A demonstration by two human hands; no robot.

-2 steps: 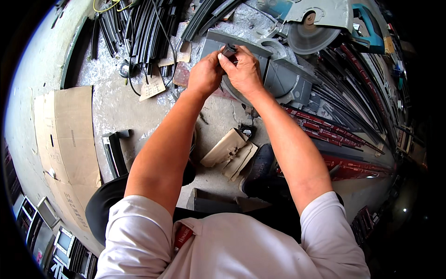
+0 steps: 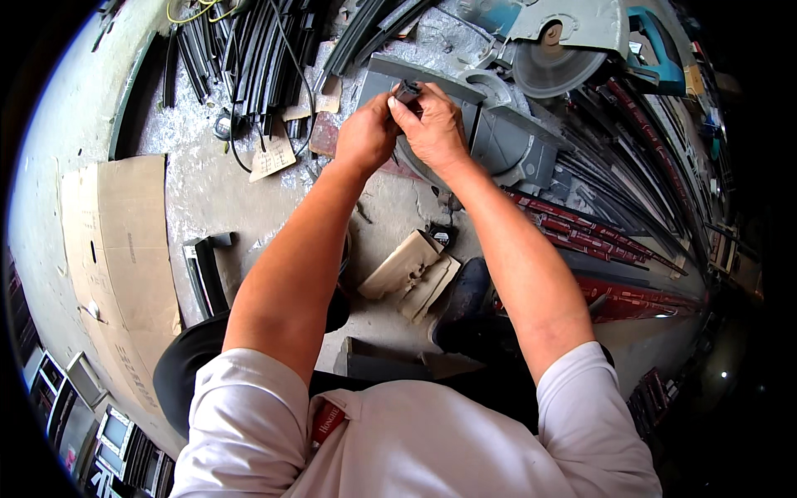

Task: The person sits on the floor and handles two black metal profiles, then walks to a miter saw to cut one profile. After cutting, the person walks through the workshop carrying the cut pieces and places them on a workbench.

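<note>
Close together over the grey base (image 2: 508,137) of a mitre saw, my two hands hold one short piece of dark profile (image 2: 407,91). My left hand (image 2: 367,137) has its fingers closed on the piece's left side. With thumb and curled fingers, my right hand (image 2: 433,129) grips it from the right. One end of the piece points up and away from me and looks notched. Its lower part is hidden by my fingers. The saw's round blade (image 2: 558,68) stands raised to the right of my hands, under a grey guard, apart from them.
Dark profile strips (image 2: 266,66) lie in a bundle at the far left, with more lengths (image 2: 639,158) at the right. Flattened cardboard (image 2: 133,249) lies left. Nearer me are torn cardboard (image 2: 411,270), a tape measure (image 2: 442,236) and an angled dark profile (image 2: 206,274). A black cable (image 2: 309,100) loops beside the bundle.
The dark profile piece has turned very slightly in my fingers. My arms and the saw stay where they were.
</note>
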